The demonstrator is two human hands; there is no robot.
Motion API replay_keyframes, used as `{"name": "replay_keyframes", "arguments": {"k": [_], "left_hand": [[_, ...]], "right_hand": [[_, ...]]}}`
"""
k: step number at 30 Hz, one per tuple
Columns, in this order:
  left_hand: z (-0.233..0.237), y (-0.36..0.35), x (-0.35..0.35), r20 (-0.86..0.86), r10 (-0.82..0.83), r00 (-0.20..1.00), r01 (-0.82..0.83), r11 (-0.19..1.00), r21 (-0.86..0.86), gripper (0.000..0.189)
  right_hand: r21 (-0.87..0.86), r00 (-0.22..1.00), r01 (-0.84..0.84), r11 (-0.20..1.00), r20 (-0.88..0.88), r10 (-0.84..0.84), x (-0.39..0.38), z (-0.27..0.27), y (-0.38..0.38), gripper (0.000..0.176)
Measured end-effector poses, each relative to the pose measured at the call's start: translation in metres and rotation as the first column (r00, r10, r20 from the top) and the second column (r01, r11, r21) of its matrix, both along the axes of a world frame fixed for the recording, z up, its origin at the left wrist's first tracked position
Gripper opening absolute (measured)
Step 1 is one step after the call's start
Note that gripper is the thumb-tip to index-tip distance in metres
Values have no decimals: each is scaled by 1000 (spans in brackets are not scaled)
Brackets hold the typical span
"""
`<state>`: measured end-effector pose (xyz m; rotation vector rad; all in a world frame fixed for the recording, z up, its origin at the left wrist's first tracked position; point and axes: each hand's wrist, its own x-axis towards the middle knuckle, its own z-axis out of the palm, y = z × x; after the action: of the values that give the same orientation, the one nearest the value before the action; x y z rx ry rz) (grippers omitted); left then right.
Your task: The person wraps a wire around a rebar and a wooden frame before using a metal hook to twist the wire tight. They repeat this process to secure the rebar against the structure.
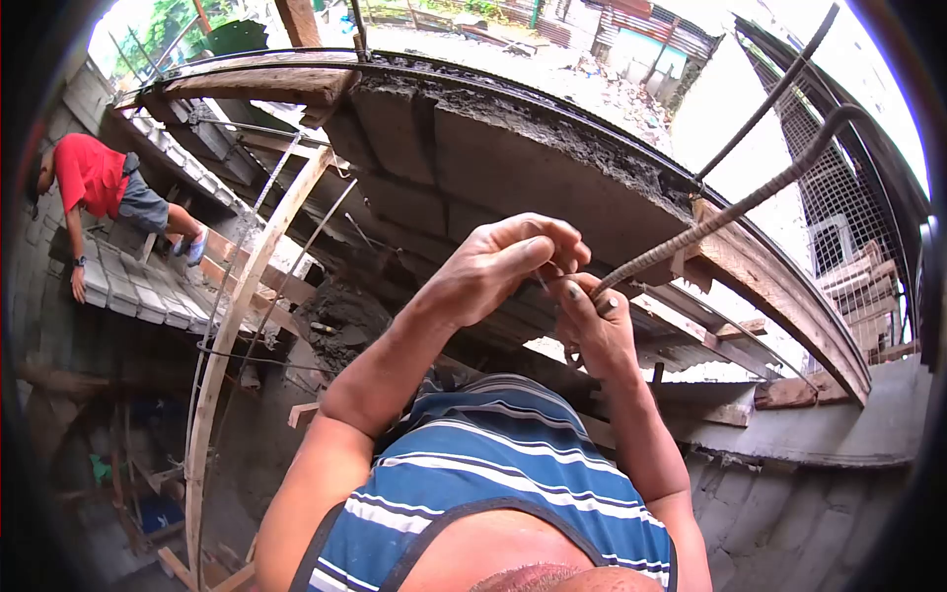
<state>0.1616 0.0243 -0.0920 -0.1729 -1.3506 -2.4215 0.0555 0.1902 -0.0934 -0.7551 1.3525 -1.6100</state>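
My left hand (508,259) is raised in front of my chest, its thumb and fingers pinched together. A thin strand, seemingly wire (542,280), shows just below its fingertips. Close beside it, my right hand (596,331) is closed around the lower end of a ribbed steel rebar (725,209). The rebar slants up to the right and bends over in a hook at its top. A small round bar end (612,304) sticks out by my right thumb. Parts of both grips are hidden by the fingers.
A concrete slab edge with long rebars (523,99) crosses ahead. A wooden post (247,296) rises at left. Beyond it, a person in a red shirt (94,173) bends over grey blocks (118,281). Curved timber (789,296) and wire mesh (838,187) stand at right.
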Motion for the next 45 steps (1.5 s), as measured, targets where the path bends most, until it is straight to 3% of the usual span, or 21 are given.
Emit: {"name": "replay_keyframes", "arguments": {"k": [2,3,9,12,15,17,19,20,22,23,25,26,27,29,31,32,33,35,39,41,45], "left_hand": [[-1,-6,17,-6,-15,1000,14,993,-115,47],[-2,-9,23,-24,-20,1000,17,996,-92,41],[-17,-18,40,-49,210,976,-215,967,-134,31],[-17,-11,37,21,379,925,-366,907,-210,15],[-8,-7,35,146,435,889,-380,876,-297,15],[1,-16,38,113,276,955,-210,892,-399,18],[14,-37,43,111,85,990,-28,899,-437,38],[32,-48,47,159,181,971,-56,810,-584,58],[48,-77,43,2,430,903,-310,655,-689,69],[56,-88,36,-122,526,841,-450,557,-698,69],[78,-114,29,-92,745,660,-429,273,-861,61],[75,-137,14,-402,706,583,-487,-92,-868,56],[72,-159,3,-673,555,488,-504,-450,-737,51],[84,-172,-3,-660,533,529,-443,-490,-751,51],[93,-207,8,-643,639,422,-491,-435,-755,47],[94,-237,23,-656,679,329,-472,-483,-738,43],[106,-243,41,-507,807,303,-410,-369,-834,44],[100,-289,68,-398,831,389,-176,-357,-917,44],[83,-323,73,-428,733,529,-151,-415,-897,49],[82,-328,66,-446,627,639,-23,-564,-825,50],[81,-328,55,-482,580,657,33,-660,-750,41]], "right_hand": [[-28,995,-94,995,31,95,1,-5,-9,29],[-35,992,-119,992,33,120,3,-6,-12,29],[0,959,-196,981,207,192,13,-6,-30,29],[-12,930,-272,962,253,266,10,-16,-33,29],[-6,919,-285,959,282,275,9,-24,-29,30],[-7,926,-277,961,263,269,6,-26,-26,30],[-29,940,-253,967,229,252,-2,-17,-11,31],[-35,949,-230,973,211,232,-10,-14,0,31],[-107,963,-160,981,200,179,-31,-10,28,30],[-145,969,-92,985,215,123,-42,-7,45,27],[-202,990,126,971,90,-110,-57,7,73,21],[-306,974,200,931,165,-156,-67,7,87,21],[-404,954,264,876,244,-175,-81,4,102,21],[-417,926,371,830,103,-362,-114,-6,145,33],[-509,905,373,776,15,-425,-122,11,168,32],[-503,879,415,758,6,-477,-124,13,186,31],[-508,846,458,729,-3,-533,-125,14,196,31],[-497,787,515,699,-50,-615,-117,20,207,32],[-430,679,646,630,-52,-732,-118,12,220,32],[-421,663,666,615,-43,-748,-122,14,213,32],[-456,642,674,582,-29,-766,-128,26,188,32]]}}
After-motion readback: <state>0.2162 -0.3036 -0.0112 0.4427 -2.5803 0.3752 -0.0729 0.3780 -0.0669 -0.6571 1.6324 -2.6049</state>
